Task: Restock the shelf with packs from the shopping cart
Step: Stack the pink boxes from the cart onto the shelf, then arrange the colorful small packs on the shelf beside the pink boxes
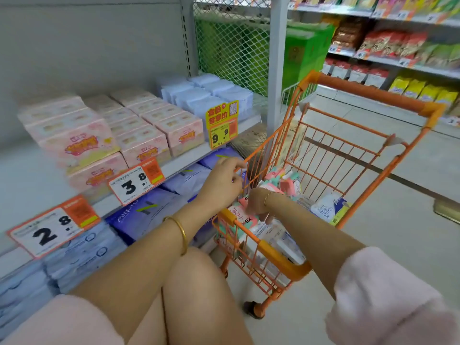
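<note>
Packs (282,183) are mostly sitting unshelved in the shopping cart (368,95), right grip (258,206) pinching a pink pack (245,219), left grip (224,181) pinching the rim (268,135).

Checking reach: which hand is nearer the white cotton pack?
Right: the right hand is in the cart on pink packs, near the white cotton pack; left hand grips the cart's shelf-side rim, farther off.

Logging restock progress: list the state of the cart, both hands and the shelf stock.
shopping cart: loaded with packs, beside the shelf.
left hand: holds the cart's side rim.
right hand: down in the cart, on a pink pack; grip unclear.
pink boxes: stacked in rows on the shelf.
</note>
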Demonstrator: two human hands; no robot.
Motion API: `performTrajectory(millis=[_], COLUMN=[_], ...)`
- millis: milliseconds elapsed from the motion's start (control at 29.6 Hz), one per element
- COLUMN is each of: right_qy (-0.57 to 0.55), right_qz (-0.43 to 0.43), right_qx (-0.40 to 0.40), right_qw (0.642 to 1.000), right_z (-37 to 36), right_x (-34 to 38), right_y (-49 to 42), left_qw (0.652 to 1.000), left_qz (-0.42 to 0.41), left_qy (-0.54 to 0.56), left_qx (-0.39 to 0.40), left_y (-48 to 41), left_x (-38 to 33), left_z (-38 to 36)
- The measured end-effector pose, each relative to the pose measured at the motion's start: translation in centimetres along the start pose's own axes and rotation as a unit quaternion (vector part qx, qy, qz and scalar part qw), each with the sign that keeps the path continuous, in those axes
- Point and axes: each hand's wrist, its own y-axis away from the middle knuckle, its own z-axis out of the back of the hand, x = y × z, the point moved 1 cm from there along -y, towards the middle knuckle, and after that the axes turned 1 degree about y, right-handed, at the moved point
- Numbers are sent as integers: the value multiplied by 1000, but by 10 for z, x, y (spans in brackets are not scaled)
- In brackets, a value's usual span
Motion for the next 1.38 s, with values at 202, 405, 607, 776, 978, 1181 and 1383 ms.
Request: performTrajectory(millis=[202,405,607,776,978,1181,1383], right_qy=[-22,-187,-97,-353,-516,-396,-319], right_qz=[-24,-74,4,111,234,270,244], right_qx=[64,113,29,-122,-74,-85,-153], right_qw=[997,973,995,921,821,873,903], right_z=[-21,-16,9,48,22,-11,-17], right_x=[5,-2,-2,-6,70,143,164], right_y=[-16,-13,19,88,103,106,95], left_qw=[1000,1000,998,966,930,950,931], left_qz=[-8,14,30,121,174,184,221], left_qy=[8,21,57,220,319,202,43], left_qx=[-1,-3,12,-59,-59,-154,-286], left_y=[2,6,10,34,87,154,177], left_x=[3,-4,-9,-24,-34,5,60], left_z=[-3,0,11,47,104,217,285])
